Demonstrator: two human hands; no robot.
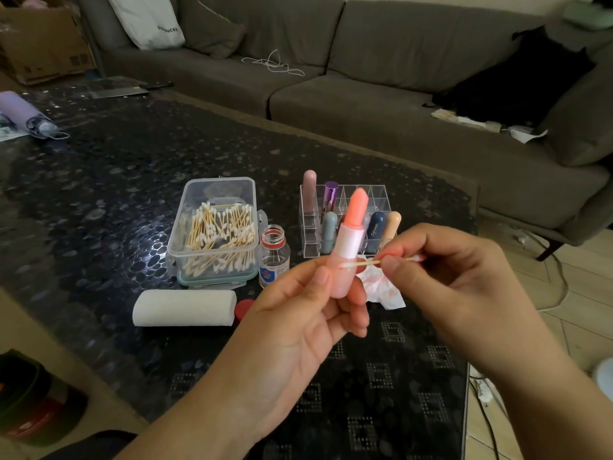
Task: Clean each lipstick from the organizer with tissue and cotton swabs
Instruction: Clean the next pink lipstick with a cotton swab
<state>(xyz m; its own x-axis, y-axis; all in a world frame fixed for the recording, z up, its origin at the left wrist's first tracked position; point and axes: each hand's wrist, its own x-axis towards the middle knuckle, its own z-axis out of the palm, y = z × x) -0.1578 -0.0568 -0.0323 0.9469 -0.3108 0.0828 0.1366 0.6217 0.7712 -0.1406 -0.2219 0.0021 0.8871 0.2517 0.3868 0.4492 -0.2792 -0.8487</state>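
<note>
Pinched upright between thumb and 2 or 3 curled fingers of the left hand [298, 313], the pale pink plastic lipstick tube with its extended coral bullet [350, 244] has its long axis pointing toward 12 o'clock, leaning slightly toward 1. At 3 o'clock from that grip, the right hand [464, 280] clamps thumb and forefinger on a thin wooden cotton swab [361, 263], which lies nearly horizontal, crossing the tube at right angles. Its pink-stained tip touches the tube just below the white collar, so the right hand looks set to do the wiping. A crumpled, stained white tissue [381, 287] shows below the swab. Behind, at 12 o'clock, stands the clear acrylic compartment organizer [374, 194] with 5 other lipsticks.
</note>
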